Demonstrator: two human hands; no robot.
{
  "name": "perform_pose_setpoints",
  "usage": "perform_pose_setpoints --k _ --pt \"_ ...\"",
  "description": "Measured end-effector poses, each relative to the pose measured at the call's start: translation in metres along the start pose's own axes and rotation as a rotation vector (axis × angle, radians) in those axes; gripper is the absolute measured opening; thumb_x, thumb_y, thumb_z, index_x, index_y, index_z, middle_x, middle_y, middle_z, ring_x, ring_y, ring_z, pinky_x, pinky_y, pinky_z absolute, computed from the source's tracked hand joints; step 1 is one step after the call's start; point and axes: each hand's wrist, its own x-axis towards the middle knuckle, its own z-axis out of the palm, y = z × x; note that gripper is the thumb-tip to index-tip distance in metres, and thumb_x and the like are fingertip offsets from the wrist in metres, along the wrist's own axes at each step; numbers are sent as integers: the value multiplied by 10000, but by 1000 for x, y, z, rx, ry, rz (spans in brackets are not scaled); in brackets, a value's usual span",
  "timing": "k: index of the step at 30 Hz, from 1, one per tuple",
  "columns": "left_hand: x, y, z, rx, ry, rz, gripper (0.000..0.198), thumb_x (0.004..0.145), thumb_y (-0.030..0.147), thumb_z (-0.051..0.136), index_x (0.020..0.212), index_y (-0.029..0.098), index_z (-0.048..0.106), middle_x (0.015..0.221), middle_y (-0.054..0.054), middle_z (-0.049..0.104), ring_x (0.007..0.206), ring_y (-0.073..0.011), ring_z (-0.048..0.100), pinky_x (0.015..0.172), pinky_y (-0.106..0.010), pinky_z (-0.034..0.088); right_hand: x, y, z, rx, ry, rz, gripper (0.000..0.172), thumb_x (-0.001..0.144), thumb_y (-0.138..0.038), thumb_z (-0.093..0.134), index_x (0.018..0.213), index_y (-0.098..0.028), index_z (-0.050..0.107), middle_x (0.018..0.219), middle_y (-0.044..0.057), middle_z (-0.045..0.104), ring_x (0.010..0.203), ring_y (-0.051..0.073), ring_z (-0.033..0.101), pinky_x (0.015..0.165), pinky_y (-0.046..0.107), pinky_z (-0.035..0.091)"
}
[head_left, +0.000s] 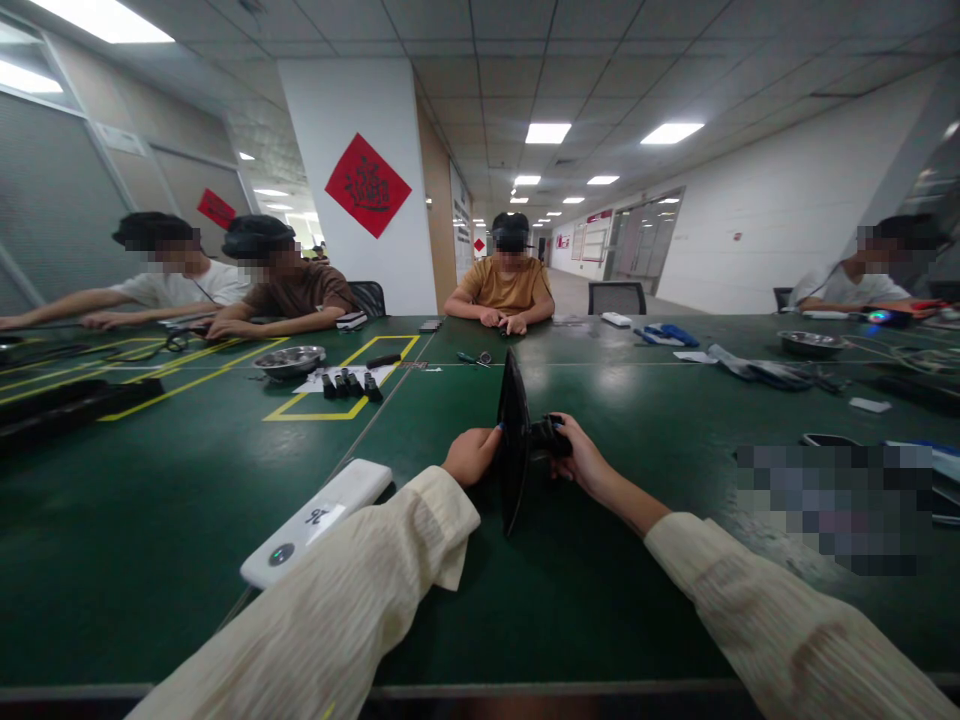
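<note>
A thin black panel [514, 445] stands on edge above the green table, seen almost side-on, so its faces hardly show. My left hand [474, 454] is closed at its left side, the thumb pressed against the panel and the other fingers mostly hidden. A chunky black fitting [547, 436] sticks out from the panel's right side. Around that fitting the fingers of my right hand [579, 462] are wrapped. Beside my left forearm lies a long white device [319, 525] with a label and a round dark button.
Several short black parts [351, 386] stand on paper by a metal bowl [291, 362], left. Pliers [474, 359] lie ahead. A person [510, 285] sits opposite; others sit left and right. Bagged items [772, 370] and another bowl [811, 344] occupy the right.
</note>
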Motion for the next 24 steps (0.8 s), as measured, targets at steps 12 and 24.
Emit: perform_pose_setpoints --k 12,24 --pt "1 -1 0 61 -13 41 561 887 423 169 710 137 618 688 -65 602 673 -181 552 606 -264 367 -1 -5 2 -40 13 26 405 756 -338 329 1140 -208 332 418 -71 478 270 125 435 257 164 236" --pt "1 -3 2 -42 -14 15 512 857 467 183 613 167 518 586 -34 516 595 -165 502 566 -264 339 0 -2 0 -35 -6 12 388 774 -345 336 1140 -215 338 451 -67 490 278 116 432 268 167 258"
